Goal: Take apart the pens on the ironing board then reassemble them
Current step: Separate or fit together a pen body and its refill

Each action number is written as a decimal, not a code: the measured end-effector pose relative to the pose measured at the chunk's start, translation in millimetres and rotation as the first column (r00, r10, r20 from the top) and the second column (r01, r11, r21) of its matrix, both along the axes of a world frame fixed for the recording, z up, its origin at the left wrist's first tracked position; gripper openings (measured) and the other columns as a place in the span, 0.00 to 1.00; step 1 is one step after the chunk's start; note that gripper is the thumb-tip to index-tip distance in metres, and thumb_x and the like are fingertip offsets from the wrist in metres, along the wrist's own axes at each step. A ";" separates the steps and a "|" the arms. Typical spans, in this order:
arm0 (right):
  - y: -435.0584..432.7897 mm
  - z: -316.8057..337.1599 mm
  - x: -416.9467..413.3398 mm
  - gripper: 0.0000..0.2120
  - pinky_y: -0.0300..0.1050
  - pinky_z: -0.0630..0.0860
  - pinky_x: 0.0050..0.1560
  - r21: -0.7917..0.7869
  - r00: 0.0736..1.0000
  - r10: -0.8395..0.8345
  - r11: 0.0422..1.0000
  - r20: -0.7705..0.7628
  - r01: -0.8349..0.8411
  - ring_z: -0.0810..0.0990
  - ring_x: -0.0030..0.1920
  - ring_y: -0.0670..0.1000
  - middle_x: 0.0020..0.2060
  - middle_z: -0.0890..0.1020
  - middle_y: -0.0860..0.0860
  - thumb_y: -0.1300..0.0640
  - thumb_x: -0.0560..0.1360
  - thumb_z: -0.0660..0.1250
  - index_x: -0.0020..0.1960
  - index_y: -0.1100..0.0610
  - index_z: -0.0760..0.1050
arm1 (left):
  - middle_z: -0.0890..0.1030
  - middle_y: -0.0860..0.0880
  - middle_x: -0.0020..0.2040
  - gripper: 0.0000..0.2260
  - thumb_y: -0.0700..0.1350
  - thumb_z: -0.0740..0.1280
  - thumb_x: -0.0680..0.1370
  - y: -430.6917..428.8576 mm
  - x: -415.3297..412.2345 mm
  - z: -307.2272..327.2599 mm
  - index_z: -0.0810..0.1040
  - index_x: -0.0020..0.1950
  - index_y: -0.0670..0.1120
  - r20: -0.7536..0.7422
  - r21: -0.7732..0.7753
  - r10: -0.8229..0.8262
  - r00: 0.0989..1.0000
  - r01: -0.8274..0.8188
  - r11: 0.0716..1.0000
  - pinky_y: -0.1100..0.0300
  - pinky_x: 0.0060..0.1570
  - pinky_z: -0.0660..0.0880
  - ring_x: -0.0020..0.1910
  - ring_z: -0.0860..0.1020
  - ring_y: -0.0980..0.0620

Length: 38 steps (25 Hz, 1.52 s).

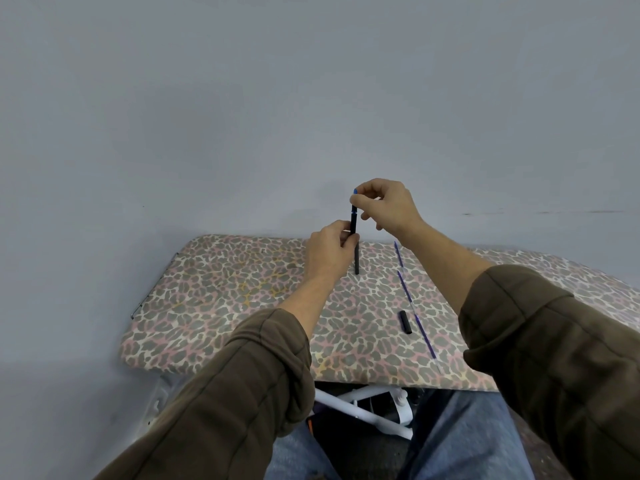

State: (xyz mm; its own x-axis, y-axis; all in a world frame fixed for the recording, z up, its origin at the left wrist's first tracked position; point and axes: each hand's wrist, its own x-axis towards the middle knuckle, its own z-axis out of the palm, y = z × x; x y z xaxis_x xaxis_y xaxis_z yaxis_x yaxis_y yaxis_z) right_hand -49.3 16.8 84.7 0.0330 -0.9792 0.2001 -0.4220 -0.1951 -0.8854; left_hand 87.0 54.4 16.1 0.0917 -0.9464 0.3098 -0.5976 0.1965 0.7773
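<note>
The leopard-print board [225, 306] stands against the wall. At its twelve o'clock edge both hands hold a black pen [353, 220] upright: the left hand [329, 251] grips low, the right hand [384, 206] pinches the blue top. Whether the dark tube [356, 261] below belongs to it, I cannot tell. At four o'clock lie blue refills [424, 337] and a cap [405, 322].
</note>
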 end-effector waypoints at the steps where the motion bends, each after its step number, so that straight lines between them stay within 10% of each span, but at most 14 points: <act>1: -0.4 0.1 -0.1 0.05 0.44 0.75 0.31 0.000 1.000 0.006 1.000 -0.002 -0.006 0.88 0.45 0.55 0.46 0.87 0.49 0.55 0.75 0.72 0.50 0.54 0.84 | 0.88 0.49 0.50 0.10 0.47 0.71 0.80 -0.2 0.1 0.3 0.83 0.61 0.47 0.003 -0.001 0.000 1.000 0.000 1.000 0.56 0.51 0.81 0.48 0.85 0.51; 19: 2.6 4.9 -13.2 0.05 0.44 0.76 0.31 0.013 1.000 -0.015 1.000 0.019 0.014 0.87 0.45 0.54 0.45 0.87 0.49 0.55 0.74 0.72 0.48 0.52 0.85 | 0.87 0.49 0.51 0.10 0.47 0.71 0.80 -3.1 -10.1 1.4 0.83 0.61 0.47 -0.003 0.000 -0.014 1.000 0.014 1.000 0.69 0.41 0.72 0.47 0.85 0.52; 38: 1.6 2.2 -14.1 0.06 0.44 0.74 0.30 0.034 0.999 -0.008 0.999 0.042 0.006 0.85 0.41 0.50 0.45 0.86 0.51 0.56 0.74 0.73 0.50 0.56 0.84 | 0.87 0.49 0.50 0.10 0.48 0.70 0.80 -5.2 -10.1 -1.8 0.83 0.61 0.49 -0.007 -0.002 -0.022 1.000 0.022 1.000 0.56 0.50 0.81 0.47 0.85 0.52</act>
State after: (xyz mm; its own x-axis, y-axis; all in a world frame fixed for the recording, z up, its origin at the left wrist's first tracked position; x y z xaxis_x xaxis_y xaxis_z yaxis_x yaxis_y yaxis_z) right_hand -63.4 18.4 86.9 0.0182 -0.9857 0.1674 -0.3851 -0.1615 -0.9086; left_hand 77.0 49.2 14.3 0.0734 -0.9474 0.3114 -0.5873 0.2113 0.7813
